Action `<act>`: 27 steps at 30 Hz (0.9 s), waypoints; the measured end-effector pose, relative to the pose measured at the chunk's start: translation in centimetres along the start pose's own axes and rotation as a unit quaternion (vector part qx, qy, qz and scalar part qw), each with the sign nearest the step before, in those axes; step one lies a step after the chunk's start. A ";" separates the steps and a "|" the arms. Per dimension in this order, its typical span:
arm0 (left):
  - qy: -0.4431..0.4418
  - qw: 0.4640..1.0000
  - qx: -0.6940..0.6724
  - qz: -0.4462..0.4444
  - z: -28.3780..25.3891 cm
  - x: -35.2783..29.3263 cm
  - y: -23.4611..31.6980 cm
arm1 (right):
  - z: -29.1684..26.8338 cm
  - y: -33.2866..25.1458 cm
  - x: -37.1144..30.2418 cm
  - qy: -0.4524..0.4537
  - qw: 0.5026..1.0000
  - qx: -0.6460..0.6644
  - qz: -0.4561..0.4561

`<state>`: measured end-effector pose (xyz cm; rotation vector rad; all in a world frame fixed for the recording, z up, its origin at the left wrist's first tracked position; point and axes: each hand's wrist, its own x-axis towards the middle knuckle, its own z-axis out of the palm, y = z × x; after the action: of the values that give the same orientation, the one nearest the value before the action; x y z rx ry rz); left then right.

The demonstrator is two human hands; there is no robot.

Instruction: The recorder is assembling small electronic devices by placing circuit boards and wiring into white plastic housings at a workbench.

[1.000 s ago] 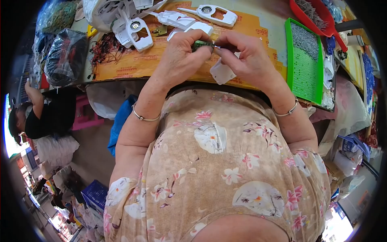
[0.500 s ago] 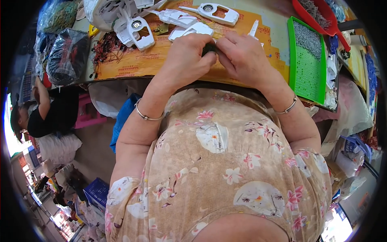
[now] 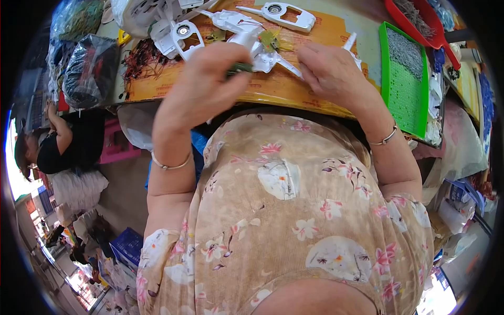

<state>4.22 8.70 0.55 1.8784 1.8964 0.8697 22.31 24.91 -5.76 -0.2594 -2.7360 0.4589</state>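
Observation:
My left hand (image 3: 210, 79), somewhat smeared by motion, is closed around a small dark green piece (image 3: 239, 69) whose kind I cannot make out. My right hand (image 3: 333, 71) is curled, its fingertips near the tapered end of a white plastic housing (image 3: 266, 62). Whether those fingers pinch anything is hidden. On that housing, between my hands, lies a yellow-green circuit board (image 3: 270, 40). More white housings rest beyond, including one with a round silver speaker-like part (image 3: 274, 9) and a similar one (image 3: 184, 32) on the left.
Tangled red and black wires (image 3: 143, 63) lie at the left, near a plastic-wrapped dark bundle (image 3: 90, 71). A green tray (image 3: 404, 102) of small metal pieces stands at the right, beside a red scoop (image 3: 391, 8). Another person (image 3: 68, 142) sits at the far left.
My left hand has moved left and nearer me with the dark green piece, away from my right hand. My right hand has shifted slightly right. The circuit board and white housing between them now show.

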 end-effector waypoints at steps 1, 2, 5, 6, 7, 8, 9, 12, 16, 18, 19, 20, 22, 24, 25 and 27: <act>0.038 0.991 -0.098 -0.086 -1.2 -0.9 0.2 | 0.0 0.1 -0.3 -0.001 1.000 0.002 -0.006; 0.046 0.984 -0.140 -0.102 -2.7 -1.6 0.4 | 0.1 0.3 -0.5 -0.049 0.998 -0.033 0.016; 0.153 0.919 -0.319 -0.175 -4.7 -4.5 -0.7 | 0.5 0.4 -0.6 -0.061 0.996 -0.058 0.022; 0.173 0.895 -0.374 -0.171 -5.2 -5.6 -1.1 | 0.6 0.2 -0.6 -0.024 0.998 -0.050 0.015; 0.161 0.920 -0.322 -0.156 -6.3 -7.4 -2.9 | 0.6 -0.3 -0.2 -0.027 0.999 -0.045 0.006; 0.171 0.918 -0.319 -0.165 -6.8 -9.0 -3.3 | 0.4 -0.8 0.2 0.003 0.999 -0.030 0.023; 0.181 0.909 -0.320 -0.197 -7.1 -10.7 -3.2 | 0.3 -1.3 0.6 0.032 0.999 -0.013 0.039; 0.219 0.905 -0.267 -0.249 -8.0 -14.9 -3.6 | 0.8 -2.1 1.9 -0.009 0.997 0.046 0.062; 0.149 0.906 -0.153 -0.365 -7.3 -20.2 -7.6 | 2.9 -2.0 1.6 -0.006 0.996 0.091 0.020; 0.153 0.899 -0.105 -0.398 -5.9 -23.5 -10.3 | 4.0 -1.9 1.6 -0.016 0.992 0.121 0.030; 0.164 0.893 -0.101 -0.407 -5.1 -24.8 -11.1 | 4.5 -2.0 1.7 -0.021 0.991 0.127 0.016; 0.197 0.874 -0.117 -0.429 -5.1 -25.3 -11.4 | 4.1 -2.2 1.9 -0.024 0.992 0.126 0.020; 0.232 0.854 -0.134 -0.447 -5.4 -25.4 -12.0 | 3.6 -2.6 2.1 -0.026 0.992 0.121 0.022; 0.266 0.821 -0.136 -0.487 -5.8 -24.8 -13.2 | 3.3 -2.8 2.0 -0.016 0.992 0.123 0.029; 0.229 0.860 -0.060 -0.451 -6.3 -26.3 -16.2 | 3.2 -2.9 2.0 -0.015 0.992 0.121 0.028; 0.223 0.876 0.005 -0.427 -7.4 -26.9 -19.6 | 3.1 -2.8 1.8 -0.004 0.990 0.133 0.034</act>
<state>-13.66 -17.94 -11.05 0.6596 2.6358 0.9907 19.18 21.88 -6.98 -0.2813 -2.6410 0.8370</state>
